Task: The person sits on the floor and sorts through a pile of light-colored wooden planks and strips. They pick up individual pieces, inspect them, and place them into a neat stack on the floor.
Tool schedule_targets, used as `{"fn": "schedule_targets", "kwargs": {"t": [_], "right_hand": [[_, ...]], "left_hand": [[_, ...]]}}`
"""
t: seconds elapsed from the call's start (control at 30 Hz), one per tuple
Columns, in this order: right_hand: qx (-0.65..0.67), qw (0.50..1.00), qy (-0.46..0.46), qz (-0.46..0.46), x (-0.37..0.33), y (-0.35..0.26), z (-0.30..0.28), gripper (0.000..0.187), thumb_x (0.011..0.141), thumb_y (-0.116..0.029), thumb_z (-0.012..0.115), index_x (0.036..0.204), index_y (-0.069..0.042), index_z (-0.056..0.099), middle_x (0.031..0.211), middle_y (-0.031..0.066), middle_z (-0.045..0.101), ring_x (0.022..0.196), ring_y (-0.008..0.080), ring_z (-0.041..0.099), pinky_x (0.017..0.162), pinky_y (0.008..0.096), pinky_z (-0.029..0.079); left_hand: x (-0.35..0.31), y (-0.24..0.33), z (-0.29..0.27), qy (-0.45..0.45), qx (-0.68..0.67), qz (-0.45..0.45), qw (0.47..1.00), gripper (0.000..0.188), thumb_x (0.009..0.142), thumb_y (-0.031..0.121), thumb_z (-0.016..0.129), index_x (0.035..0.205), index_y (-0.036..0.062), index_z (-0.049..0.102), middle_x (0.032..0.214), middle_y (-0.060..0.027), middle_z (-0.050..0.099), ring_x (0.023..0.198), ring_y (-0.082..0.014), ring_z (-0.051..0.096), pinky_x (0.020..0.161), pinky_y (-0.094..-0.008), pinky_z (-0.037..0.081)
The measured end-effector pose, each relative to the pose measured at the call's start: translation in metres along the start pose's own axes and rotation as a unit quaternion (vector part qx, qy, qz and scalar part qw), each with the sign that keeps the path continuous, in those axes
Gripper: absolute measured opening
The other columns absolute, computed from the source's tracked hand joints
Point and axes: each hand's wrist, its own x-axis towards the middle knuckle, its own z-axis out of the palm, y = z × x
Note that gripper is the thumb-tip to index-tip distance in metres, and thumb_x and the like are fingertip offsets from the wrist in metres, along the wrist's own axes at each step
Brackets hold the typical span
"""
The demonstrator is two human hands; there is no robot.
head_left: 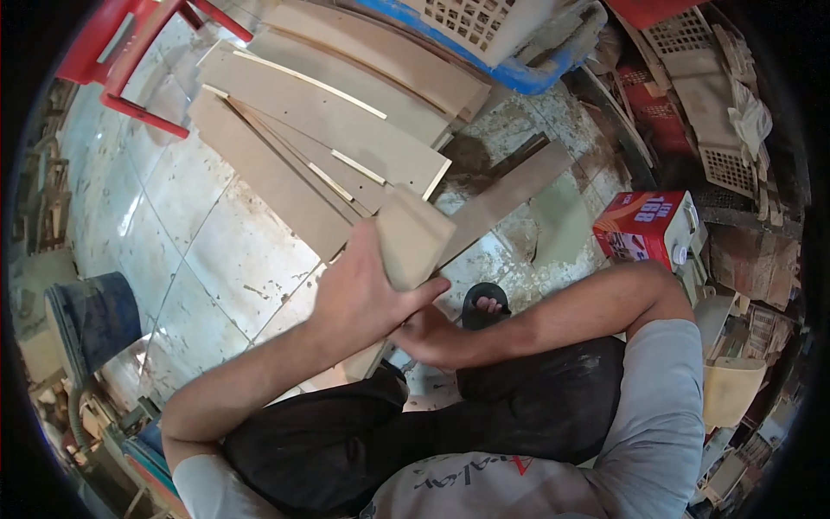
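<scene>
Here, board (413, 235) in left hand (363, 298)

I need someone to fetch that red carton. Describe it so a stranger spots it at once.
Start from the stack of long wooden boards on the tiled floor and look to their right. Just above the person's right elbow stands a boxy red carton with a white side, the only bright red box among pale baskets and scrap.
</scene>
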Motion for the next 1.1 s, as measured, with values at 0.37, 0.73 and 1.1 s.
{"fn": "schedule_targets", "kwargs": {"t": [0.37,0.73,1.1], "right_hand": [[0.375,0.879,0.210,0.206,-0.009,0.080,-0.134,0.039,0.098,-0.022,0.055,0.132,-0.005,0.045,0.122,0.0093,0.059,0.107,0.0244,0.062,0.088,0.0427,0.055],[0.363,0.867,0.319,0.122,-0.009,0.187,-0.258,0.030,0.098,-0.025,0.054,0.124,-0.009,0.051,0.114,0.0064,0.056,0.103,0.0220,0.057,0.088,0.0409,0.052],[0.097,0.850,0.379,0.354,-0.016,0.195,-0.270,0.041,0.097,-0.041,0.053,0.116,-0.004,0.052,0.086,0.0066,0.050,0.073,0.0184,0.058,0.060,0.0305,0.048]], "left_hand": [[0.033,-0.114,0.113,-0.122,0.121,0.024,0.985,0.107,0.071,0.044,0.078,0.145,-0.0016,0.016,0.131,-0.0274,0.043,0.121,-0.0438,0.048,0.101,-0.0462,0.043],[0.111,-0.098,0.144,-0.072,0.127,0.148,0.978,0.086,0.073,0.024,0.071,0.142,-0.0013,0.026,0.123,-0.0271,0.044,0.117,-0.0422,0.047,0.099,-0.0483,0.042],[0.053,-0.129,0.089,0.024,0.076,0.503,0.861,0.053,0.080,0.012,0.064,0.130,0.0055,0.048,0.120,-0.0137,0.053,0.114,-0.0325,0.051,0.097,-0.0455,0.041]]}}
